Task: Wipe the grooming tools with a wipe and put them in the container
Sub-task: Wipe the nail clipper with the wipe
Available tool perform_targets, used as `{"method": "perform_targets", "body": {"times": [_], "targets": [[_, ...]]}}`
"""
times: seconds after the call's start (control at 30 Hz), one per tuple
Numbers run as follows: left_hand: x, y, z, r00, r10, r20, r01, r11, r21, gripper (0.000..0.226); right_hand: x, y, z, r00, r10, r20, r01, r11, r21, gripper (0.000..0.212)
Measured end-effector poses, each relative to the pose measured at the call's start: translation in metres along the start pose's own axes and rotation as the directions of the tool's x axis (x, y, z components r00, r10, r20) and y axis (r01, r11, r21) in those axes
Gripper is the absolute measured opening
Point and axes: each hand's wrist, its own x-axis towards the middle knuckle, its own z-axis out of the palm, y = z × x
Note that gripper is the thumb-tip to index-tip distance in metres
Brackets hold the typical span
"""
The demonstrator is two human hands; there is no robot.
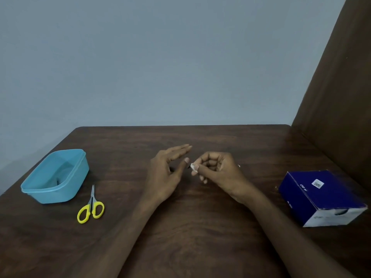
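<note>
Scissors (91,207), small ones with yellow loop handles, lie flat on the dark wooden table (200,227) just beside the near right corner of the blue plastic container (55,176). Their long axis runs almost straight away from the person, leaning a touch to the right; the closed steel blades point toward the wall and the yellow loops sit nearest the person. They are close to the container but I cannot tell whether they touch it.

The container is open-topped, and something small and dark lies on its floor, too dim to name.

Over the middle of the table both hands are raised close together. The right hand (216,171) has its fingers curled in, and thumb and forefinger pinch a small white wipe (194,167). A thin dark tip pokes out of the wipe toward the left hand; it is too small to tell what tool it is. The left hand (168,173) is spread, fingers straight and pointing away to the right, thumb up near the wipe, holding nothing that I can see. A small dark spot shows in the gap by its palm, unclear.

At the right edge sits a dark blue cardboard box (321,197) with a white end.
</note>
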Motion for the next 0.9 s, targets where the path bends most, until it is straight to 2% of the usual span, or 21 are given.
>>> {"method": "perform_targets", "body": {"times": [0.07, 0.13, 0.27, 0.43, 0.57, 0.63, 0.73, 0.8, 0.87, 0.9], "targets": [[-0.002, 0.003, 0.001, 0.994, 0.054, 0.096, -0.054, 0.999, 0.005, 0.038, -0.002, 0.001, -0.001, 0.998, 0.016, 0.069, -0.014, 1.0, -0.019, 0.004], [-0.002, 0.005, 0.002, 0.985, 0.085, 0.153, -0.088, 0.996, 0.014, 0.039, -0.002, 0.002, -0.003, 0.998, 0.014, 0.066, -0.012, 0.999, -0.035, 0.004], [-0.003, 0.008, -0.001, 0.979, 0.015, 0.205, 0.001, 0.997, -0.078, 0.033, 0.001, 0.004, -0.013, 1.0, -0.022, 0.016, 0.023, 0.998, -0.064, 0.003], [-0.006, 0.009, 0.002, 0.988, -0.002, 0.157, 0.008, 0.999, -0.041, 0.014, 0.002, 0.007, -0.017, 0.998, -0.054, -0.024, 0.051, 0.994, -0.098, 0.005], [-0.005, 0.007, 0.004, 0.993, 0.0, 0.116, 0.01, 0.996, -0.094, 0.014, 0.004, 0.01, -0.014, 0.989, -0.091, -0.117, 0.085, 0.995, -0.056, 0.003], [-0.004, 0.006, 0.004, 0.995, 0.002, 0.098, 0.009, 0.993, -0.115, 0.016, 0.006, 0.01, -0.008, 0.985, -0.045, -0.165, 0.051, 0.998, 0.032, 0.005], [-0.004, 0.007, 0.004, 0.996, 0.018, 0.083, -0.006, 0.99, -0.142, 0.018, 0.006, 0.007, 0.002, 0.977, 0.106, -0.183, -0.053, 0.961, 0.273, 0.01], [-0.004, 0.008, 0.003, 0.996, 0.033, 0.082, -0.02, 0.989, -0.148, 0.018, 0.006, 0.005, 0.004, 0.971, 0.152, -0.182, -0.085, 0.939, 0.333, 0.012], [-0.005, 0.008, 0.003, 0.997, 0.041, 0.064, -0.032, 0.991, -0.131, 0.019, 0.007, 0.005, 0.003, 0.964, 0.126, -0.236, -0.059, 0.96, 0.273, 0.011], [-0.005, 0.008, 0.003, 0.998, 0.046, 0.04, -0.041, 0.993, -0.106, 0.018, 0.007, 0.004, 0.002, 0.951, 0.077, -0.299, -0.028, 0.986, 0.164, 0.01]]}}
